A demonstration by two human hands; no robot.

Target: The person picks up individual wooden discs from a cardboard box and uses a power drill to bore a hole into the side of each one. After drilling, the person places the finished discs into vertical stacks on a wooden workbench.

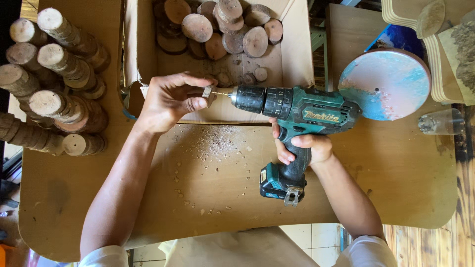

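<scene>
- The wooden table (396, 178) carries everything; sawdust and chips lie on it just below the drill bit, likely from the drilling.
- The cardboard box (297, 59) stands open behind the hands, with cut wood slices (222, 27) piled inside.
- Cut branch logs (54, 84) are stacked at the left edge, partly cut off by the frame.
- The cordless drill (297, 111) lies level, its bit pointing left into the small slice.
- The right hand (304, 148) is wrapped tight around the drill's grip.
- The left hand (170, 99) pinches a small wood slice (208, 92) edge-on against the bit, steadying it; its face is hard to make out.
</scene>
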